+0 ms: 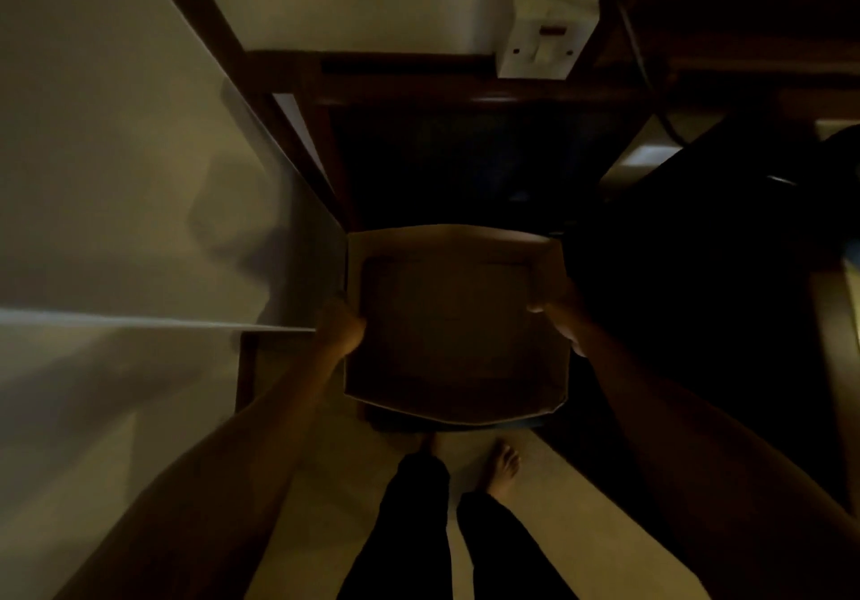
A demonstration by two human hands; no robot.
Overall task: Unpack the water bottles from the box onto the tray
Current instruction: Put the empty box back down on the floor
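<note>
Head view, dim: inside of the box (453,320) too dark to tell any contents. Box: open top, held between my hands over dark furniture. My left hand (342,327) clamped on its left wall, my right hand (561,320) on its right wall. Both forearms reach forward; bare feet (502,464) below.

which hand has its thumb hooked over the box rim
The right hand: its thumb curls over the box rim; the left hand grips the outer side.
</note>
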